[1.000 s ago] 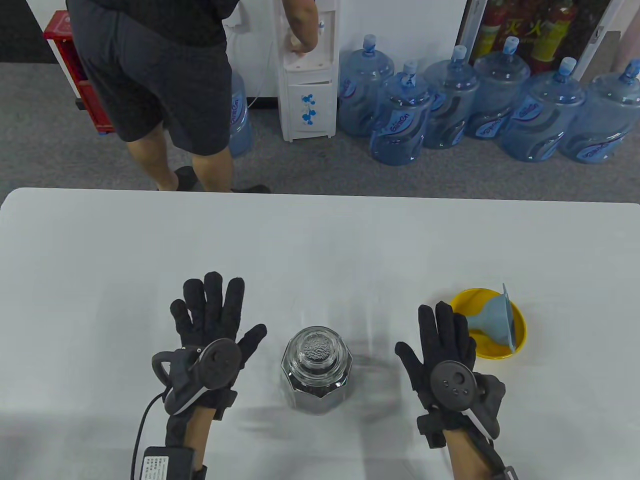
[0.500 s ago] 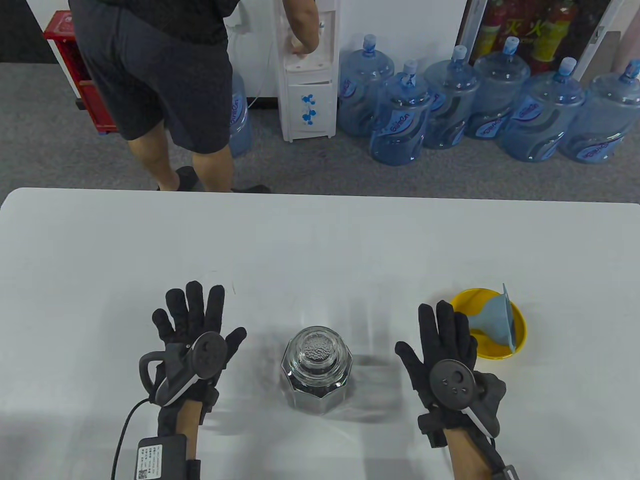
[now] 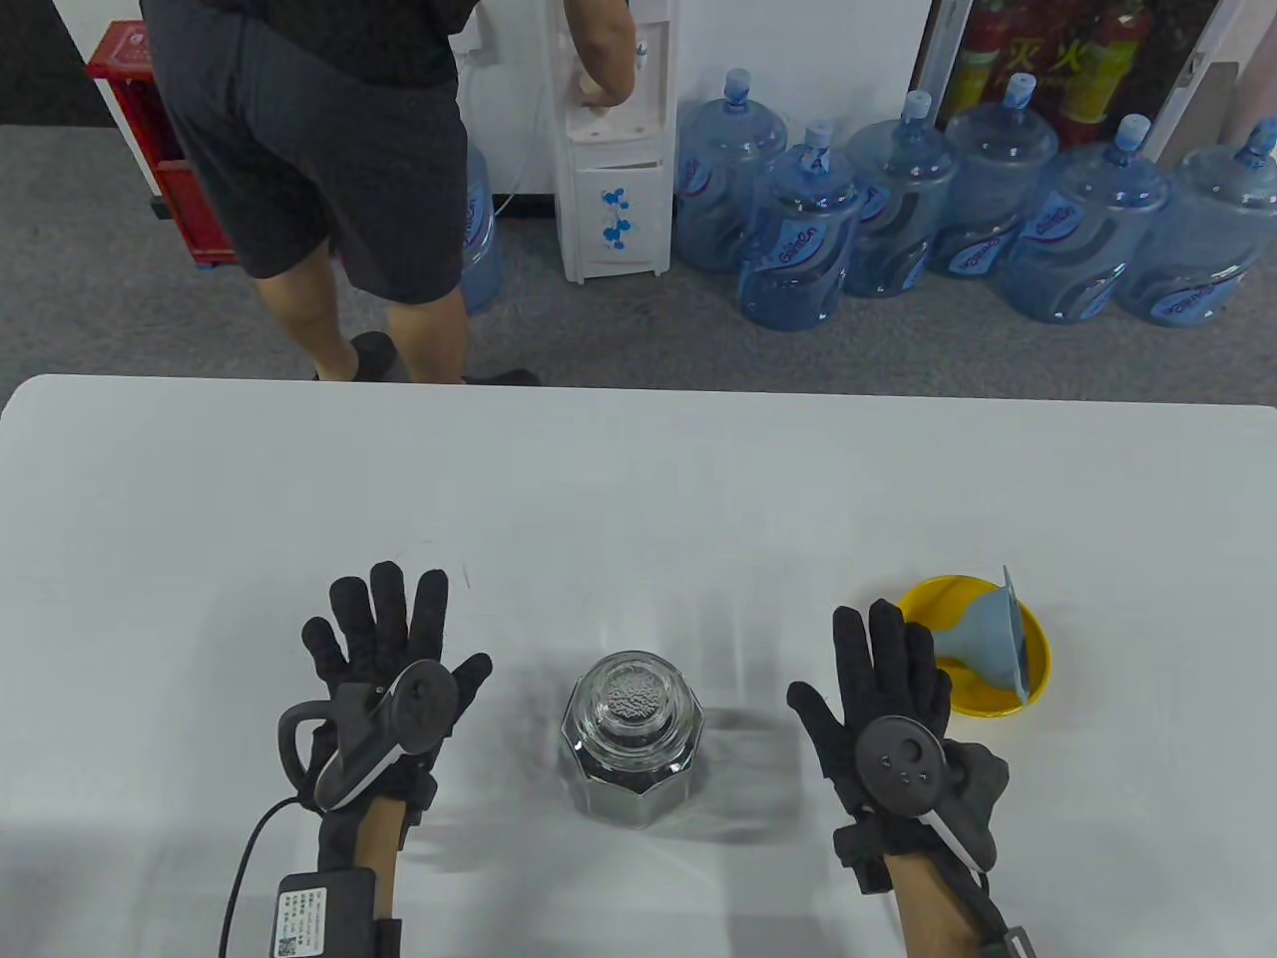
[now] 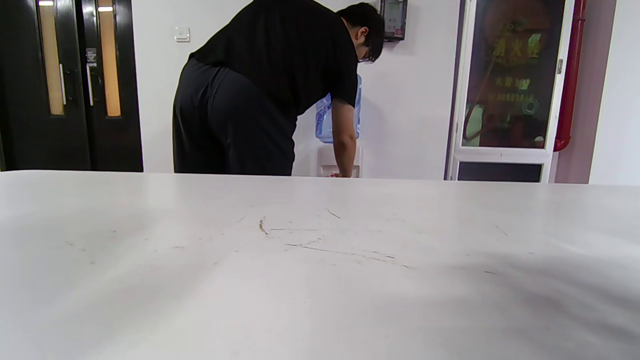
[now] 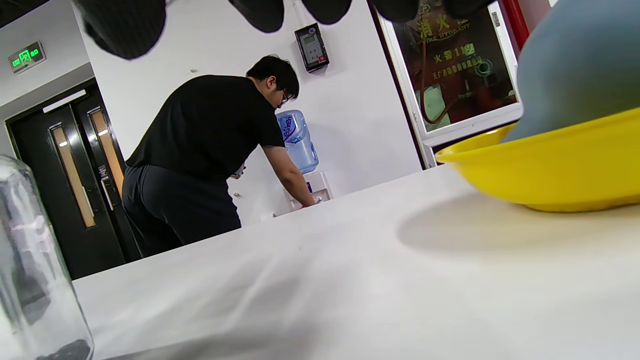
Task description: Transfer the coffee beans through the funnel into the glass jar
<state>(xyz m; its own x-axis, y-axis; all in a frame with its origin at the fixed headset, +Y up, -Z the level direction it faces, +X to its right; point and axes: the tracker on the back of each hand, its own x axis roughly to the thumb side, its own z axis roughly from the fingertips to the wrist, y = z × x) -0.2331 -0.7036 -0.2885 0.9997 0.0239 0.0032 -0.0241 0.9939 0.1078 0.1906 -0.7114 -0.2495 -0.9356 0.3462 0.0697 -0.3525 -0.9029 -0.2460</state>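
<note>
While both gloved hands are lying flat with fingers spread and holding nothing, one glass jar (image 3: 633,736) of coffee beans (image 3: 633,703) is standing between left hand (image 3: 384,671) and right hand (image 3: 883,699), touching neither; one blue funnel (image 3: 988,639) is lying in one yellow bowl (image 3: 1038,649) just beyond the right fingertips (image 3: 883,619).

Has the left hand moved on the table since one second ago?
Yes. The left hand has shifted left and toward the table's near edge, farther from the glass jar, which kept its place.
</note>
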